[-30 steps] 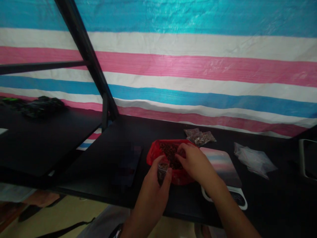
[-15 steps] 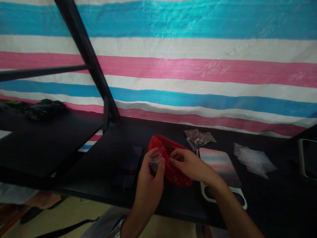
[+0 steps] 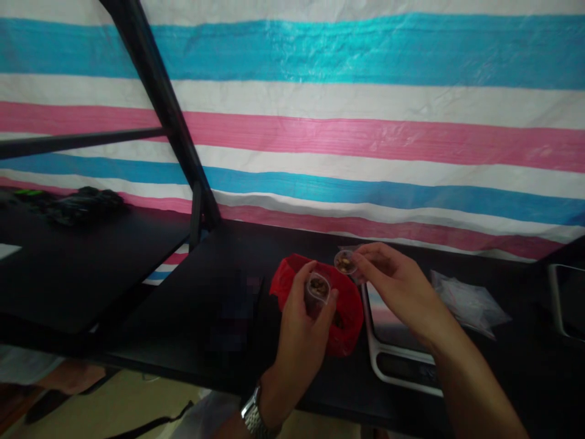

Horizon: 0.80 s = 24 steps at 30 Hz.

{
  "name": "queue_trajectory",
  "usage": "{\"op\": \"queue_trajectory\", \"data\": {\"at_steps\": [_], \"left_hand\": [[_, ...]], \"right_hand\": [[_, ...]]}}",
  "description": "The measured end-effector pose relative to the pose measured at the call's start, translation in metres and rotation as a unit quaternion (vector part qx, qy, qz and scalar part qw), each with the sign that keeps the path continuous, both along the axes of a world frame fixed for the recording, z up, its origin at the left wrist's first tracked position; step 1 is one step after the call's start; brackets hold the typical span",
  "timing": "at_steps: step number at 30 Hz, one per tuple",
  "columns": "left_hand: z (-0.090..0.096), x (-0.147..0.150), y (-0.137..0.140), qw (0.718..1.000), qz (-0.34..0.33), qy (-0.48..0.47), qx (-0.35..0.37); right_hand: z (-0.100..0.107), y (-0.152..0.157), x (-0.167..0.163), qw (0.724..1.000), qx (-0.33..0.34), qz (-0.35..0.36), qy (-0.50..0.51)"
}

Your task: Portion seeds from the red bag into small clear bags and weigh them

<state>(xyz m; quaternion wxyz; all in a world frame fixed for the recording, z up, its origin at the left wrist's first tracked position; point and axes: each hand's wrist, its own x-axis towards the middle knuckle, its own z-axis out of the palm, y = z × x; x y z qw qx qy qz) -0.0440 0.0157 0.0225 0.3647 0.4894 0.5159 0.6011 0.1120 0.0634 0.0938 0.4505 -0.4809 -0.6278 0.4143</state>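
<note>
My left hand [image 3: 302, 335] is wrapped round a small clear plastic bag [image 3: 318, 286], its mouth held apart and dark brown bits visible inside. In my right hand [image 3: 402, 283], thumb and fingers pinch a small clear round cup [image 3: 344, 263] with brown and yellowish bits in it. The cup is above and right of the small bag, apart from it. Below both hands lies an open red plastic bag [image 3: 347, 341], with some dark bits showing inside. Beneath my right wrist is a white kitchen scale [image 3: 379, 360] with a shiny top plate.
Several clear plastic bags [image 3: 466, 302] lie in a pile right of the scale. A phone-like device [image 3: 569, 305] is at the right edge. A dark flat object [image 3: 237, 311] lies left of the red bag. A person's hand [image 3: 77, 375] shows at lower left, and a black frame post [image 3: 169, 116] rises behind.
My right hand has come up out of the red bag and moved right, now with the filled cup. My left hand has shifted right with the small bag, whose mouth now faces up.
</note>
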Motion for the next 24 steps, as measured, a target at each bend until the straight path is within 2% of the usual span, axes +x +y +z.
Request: {"op": "queue_trajectory", "data": {"at_steps": [3, 7, 10, 13, 17, 20, 24], "left_hand": [[-0.003, 0.009, 0.009, 1.0, -0.02, -0.013, 0.011], [-0.009, 0.017, 0.017, 0.998, -0.039, -0.032, 0.032], [-0.011, 0.019, 0.021, 0.997, -0.048, -0.04, 0.04], [-0.009, 0.016, 0.025, 0.995, -0.054, -0.066, 0.047], [-0.004, 0.012, 0.028, 0.99, -0.079, -0.097, 0.072], [-0.004, 0.011, 0.029, 0.984, -0.108, -0.106, 0.091], [-0.008, 0.008, 0.03, 0.981, -0.15, -0.11, 0.06]], "right_hand": [[0.006, -0.008, -0.006, 0.998, 0.048, -0.026, -0.027], [0.004, -0.014, -0.019, 0.981, 0.127, -0.059, -0.135], [0.003, -0.016, -0.027, 0.968, 0.172, -0.032, -0.178], [0.004, -0.018, -0.029, 0.966, 0.18, 0.008, -0.185], [0.008, -0.022, -0.027, 0.969, 0.178, 0.032, -0.168], [0.01, -0.025, -0.025, 0.96, 0.2, 0.044, -0.189], [0.01, -0.025, -0.024, 0.952, 0.206, 0.052, -0.223]]}}
